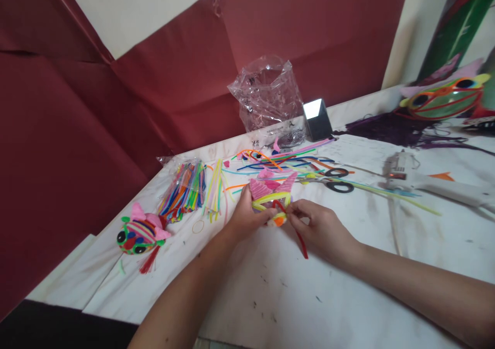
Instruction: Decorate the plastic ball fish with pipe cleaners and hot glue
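While the left hand grips a small figure from its side, thumb across the front, the right hand pinches a red stem between thumb and fingers at the figure's other edge. The two hands are near each other but apart, and the figure sits between them, above the white table. It has pink ears, a yellow zigzag and an orange patch low down; one end of the stem bends over its front, and the other hangs below the right fingers. Beyond the hands, loose stems lie in a tangle, with scissors among them, black handles toward the right. To the left are a packet of many-coloured stems, a thin ring and a second figure with big black eyes and a red tassel. On the right lies a white glue gun, blurred, and farther back a larger mask. A clear bag stands near the red backdrop, just beside a dark block with a bright, shiny face.
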`<move>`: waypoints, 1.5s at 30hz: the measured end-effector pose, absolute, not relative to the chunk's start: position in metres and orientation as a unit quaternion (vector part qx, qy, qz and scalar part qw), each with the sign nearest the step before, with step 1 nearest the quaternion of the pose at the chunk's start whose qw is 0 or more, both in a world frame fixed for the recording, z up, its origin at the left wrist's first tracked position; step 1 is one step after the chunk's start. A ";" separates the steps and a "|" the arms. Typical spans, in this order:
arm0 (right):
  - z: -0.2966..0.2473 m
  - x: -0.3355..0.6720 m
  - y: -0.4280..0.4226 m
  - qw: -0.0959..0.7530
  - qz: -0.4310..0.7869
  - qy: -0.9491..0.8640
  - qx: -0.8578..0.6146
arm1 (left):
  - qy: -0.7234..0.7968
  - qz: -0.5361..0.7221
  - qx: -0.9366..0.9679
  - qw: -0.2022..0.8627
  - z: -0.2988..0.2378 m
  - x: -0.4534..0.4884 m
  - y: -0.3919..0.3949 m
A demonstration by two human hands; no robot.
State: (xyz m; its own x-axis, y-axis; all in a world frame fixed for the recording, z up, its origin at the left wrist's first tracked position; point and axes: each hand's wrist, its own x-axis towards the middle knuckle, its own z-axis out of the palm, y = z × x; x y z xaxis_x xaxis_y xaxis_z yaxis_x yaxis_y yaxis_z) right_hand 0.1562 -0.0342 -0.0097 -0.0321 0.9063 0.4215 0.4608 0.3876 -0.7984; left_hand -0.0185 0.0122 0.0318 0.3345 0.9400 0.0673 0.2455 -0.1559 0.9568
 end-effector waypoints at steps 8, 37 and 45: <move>-0.005 0.153 -0.027 0.503 0.376 -0.562 -0.539 | 0.430 0.382 0.686 0.446 0.023 -0.020 0.018; -0.001 0.146 -0.025 0.496 0.564 -0.413 -0.515 | 0.410 0.416 0.752 0.304 0.022 -0.017 0.016; -0.007 0.143 -0.024 0.507 0.557 -0.396 -0.525 | 0.379 0.416 0.821 0.102 0.008 -0.012 0.012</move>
